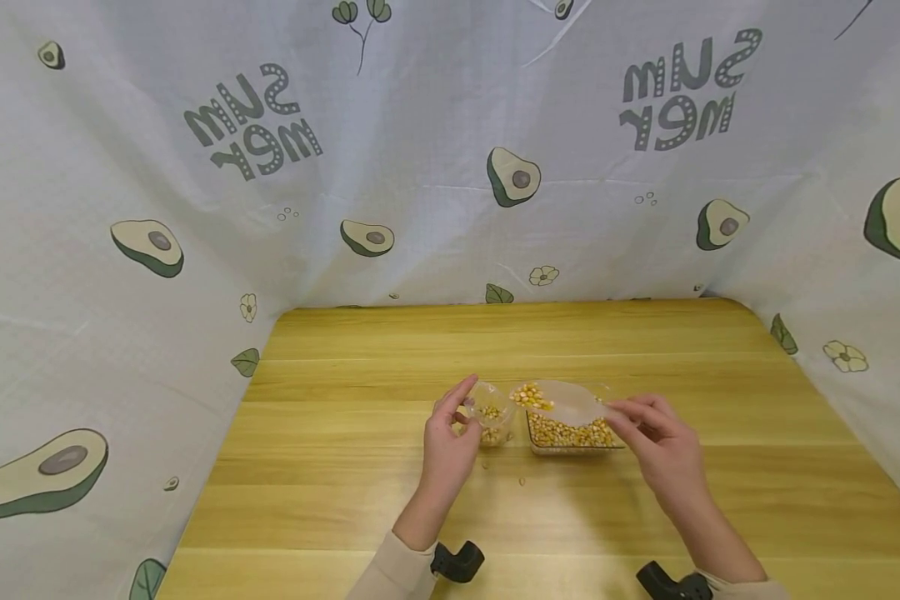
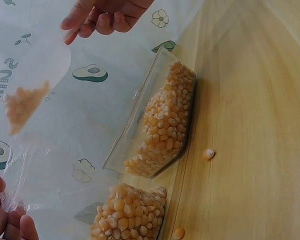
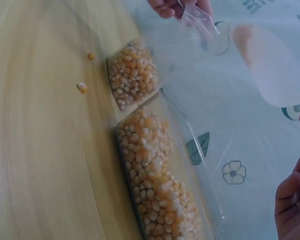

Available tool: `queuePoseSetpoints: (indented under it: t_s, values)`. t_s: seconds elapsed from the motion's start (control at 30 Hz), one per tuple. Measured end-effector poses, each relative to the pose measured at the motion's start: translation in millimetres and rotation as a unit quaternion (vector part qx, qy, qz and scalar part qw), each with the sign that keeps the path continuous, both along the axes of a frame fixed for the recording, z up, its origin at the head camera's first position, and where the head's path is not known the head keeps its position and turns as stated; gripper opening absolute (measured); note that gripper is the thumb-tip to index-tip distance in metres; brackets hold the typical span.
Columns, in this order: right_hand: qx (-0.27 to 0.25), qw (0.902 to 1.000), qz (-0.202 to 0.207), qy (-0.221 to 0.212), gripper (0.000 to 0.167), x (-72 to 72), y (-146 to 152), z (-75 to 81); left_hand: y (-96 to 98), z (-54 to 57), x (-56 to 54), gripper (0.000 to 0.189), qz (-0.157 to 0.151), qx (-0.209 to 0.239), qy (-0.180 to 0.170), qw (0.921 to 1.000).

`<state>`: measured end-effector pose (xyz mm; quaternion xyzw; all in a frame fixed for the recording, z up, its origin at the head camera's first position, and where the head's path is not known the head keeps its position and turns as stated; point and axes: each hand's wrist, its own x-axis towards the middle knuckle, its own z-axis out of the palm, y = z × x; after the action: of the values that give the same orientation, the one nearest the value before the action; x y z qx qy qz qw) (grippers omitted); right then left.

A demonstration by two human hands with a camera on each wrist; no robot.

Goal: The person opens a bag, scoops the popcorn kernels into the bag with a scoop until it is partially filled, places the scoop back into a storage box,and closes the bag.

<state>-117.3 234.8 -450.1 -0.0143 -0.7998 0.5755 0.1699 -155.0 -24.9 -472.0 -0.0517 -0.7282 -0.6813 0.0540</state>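
Pinching: right hand clamped on frosted scoop, above box; left hand on clear crinkled bag, left of box.
Loose kernels: on wood-grained table before box.
Box: transparent, straight-sided, heaped with corn.
Cloth: avocado-printed, behind box.

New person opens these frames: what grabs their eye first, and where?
Probably the translucent scoop loaded with corn kernels, held by the right hand above the clear container, its tip near the clear bag in the left hand. Next, the avocado-print cloth hanging behind the wooden table. Lastly, two loose kernels lie on the table, nearer the person than the bag.
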Motion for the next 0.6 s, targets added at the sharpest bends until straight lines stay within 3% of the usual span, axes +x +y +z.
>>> queuePoseSetpoints:
  t_s: [0.27, 0.6]
  values:
    - [0.0, 0.9997, 0.022, 0.009, 0.018, -5.6, -7, 2.7, -0.2, 1.1, 0.4, 0.062, -0.001, 0.003, -0.001, 1.0]
    - [0.06, 0.9976, 0.029, 0.019, 0.014, -11.7, -14, 4.7, 0.1, 1.1, -0.2, 0.061, 0.002, -0.003, 0.01, 0.9999]
